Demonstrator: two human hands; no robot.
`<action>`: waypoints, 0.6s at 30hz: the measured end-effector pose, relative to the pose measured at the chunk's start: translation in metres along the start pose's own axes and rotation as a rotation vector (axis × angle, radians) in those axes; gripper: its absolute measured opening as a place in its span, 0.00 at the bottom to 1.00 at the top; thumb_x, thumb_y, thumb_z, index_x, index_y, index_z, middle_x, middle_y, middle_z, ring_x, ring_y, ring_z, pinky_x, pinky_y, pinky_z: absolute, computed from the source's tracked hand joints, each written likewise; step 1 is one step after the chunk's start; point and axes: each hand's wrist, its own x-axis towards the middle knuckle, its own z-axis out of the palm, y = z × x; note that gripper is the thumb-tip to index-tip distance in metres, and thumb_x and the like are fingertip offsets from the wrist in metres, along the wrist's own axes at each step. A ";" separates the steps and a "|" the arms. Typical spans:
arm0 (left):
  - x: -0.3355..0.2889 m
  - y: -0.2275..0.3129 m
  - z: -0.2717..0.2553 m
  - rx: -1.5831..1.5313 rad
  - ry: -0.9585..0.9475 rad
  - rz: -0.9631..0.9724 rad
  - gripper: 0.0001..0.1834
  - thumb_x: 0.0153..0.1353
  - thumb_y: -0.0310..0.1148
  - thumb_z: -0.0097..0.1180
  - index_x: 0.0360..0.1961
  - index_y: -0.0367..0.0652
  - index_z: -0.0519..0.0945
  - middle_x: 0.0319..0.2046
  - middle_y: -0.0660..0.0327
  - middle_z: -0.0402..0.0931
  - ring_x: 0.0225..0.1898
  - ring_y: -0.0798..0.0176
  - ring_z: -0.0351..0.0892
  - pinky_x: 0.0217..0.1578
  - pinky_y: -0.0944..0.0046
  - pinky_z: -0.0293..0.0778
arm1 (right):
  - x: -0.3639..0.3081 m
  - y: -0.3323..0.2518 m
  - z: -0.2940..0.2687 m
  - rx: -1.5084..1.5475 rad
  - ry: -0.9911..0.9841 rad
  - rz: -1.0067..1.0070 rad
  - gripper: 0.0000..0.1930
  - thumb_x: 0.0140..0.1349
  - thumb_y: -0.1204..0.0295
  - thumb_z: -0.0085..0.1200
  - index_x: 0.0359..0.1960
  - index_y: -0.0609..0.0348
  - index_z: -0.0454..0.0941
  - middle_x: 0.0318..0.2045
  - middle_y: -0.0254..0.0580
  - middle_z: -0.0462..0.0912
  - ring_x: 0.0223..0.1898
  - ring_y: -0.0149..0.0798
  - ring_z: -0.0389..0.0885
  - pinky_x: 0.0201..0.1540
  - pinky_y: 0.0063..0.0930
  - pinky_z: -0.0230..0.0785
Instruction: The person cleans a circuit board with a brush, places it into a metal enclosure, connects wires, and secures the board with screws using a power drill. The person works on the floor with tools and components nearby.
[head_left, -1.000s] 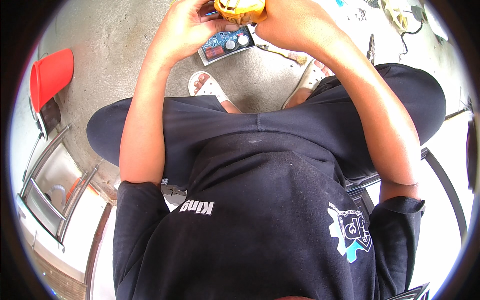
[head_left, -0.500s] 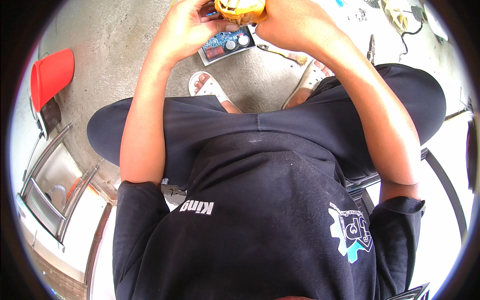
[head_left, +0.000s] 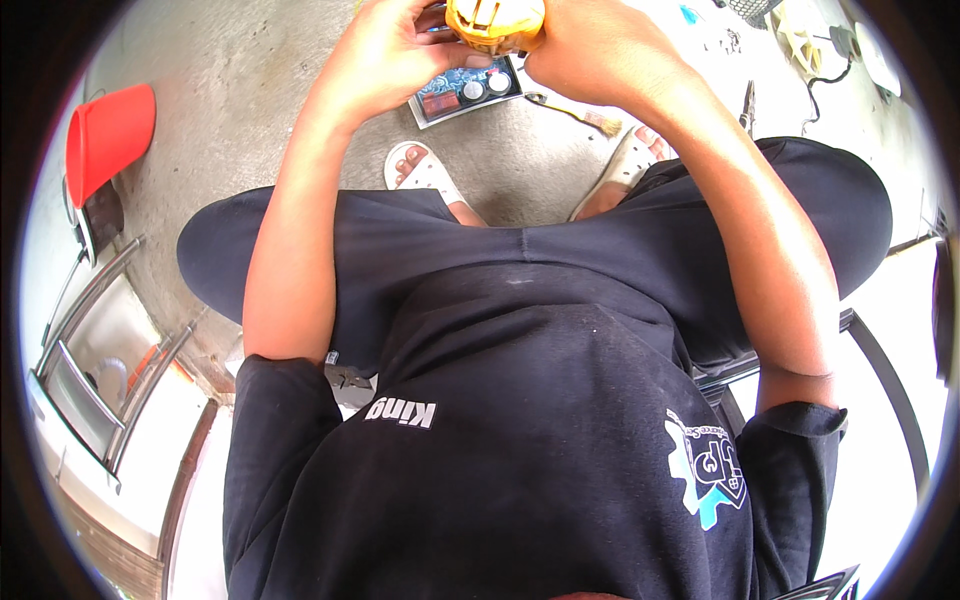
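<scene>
At the top edge, a yellow rounded housing with slots in its end [head_left: 497,22] is held between my two hands; its upper part is cut off by the frame. My left hand [head_left: 395,50] grips its left side, thumb pressed along the underside. Against its right side, my right hand [head_left: 590,50] is closed, its fingertips mostly hidden behind the hand. Below the housing, a blue circuit board [head_left: 465,92] with two round silver parts and a reddish block sits in a shallow light-edged tray on the floor, partly covered by my left hand.
A small paintbrush [head_left: 590,118] lies between the board and my right foot. Dark pliers [head_left: 747,105] lie beyond my right knee, with a black cord [head_left: 815,92] farther right. At the left stand a red plastic thing [head_left: 112,140] and a metal frame [head_left: 90,310].
The view has shifted slightly, so the hands, housing and floor things appear a little farther right. The yellow housing looks slightly turned, showing more of its slots. Both hands keep their hold.
</scene>
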 end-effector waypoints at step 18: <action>-0.001 0.006 0.002 0.002 -0.004 -0.024 0.31 0.55 0.15 0.70 0.61 0.41 0.78 0.55 0.64 0.80 0.58 0.66 0.79 0.60 0.62 0.77 | 0.000 -0.002 -0.002 -0.043 -0.025 0.000 0.17 0.58 0.73 0.58 0.50 0.59 0.82 0.43 0.58 0.88 0.48 0.59 0.86 0.52 0.49 0.79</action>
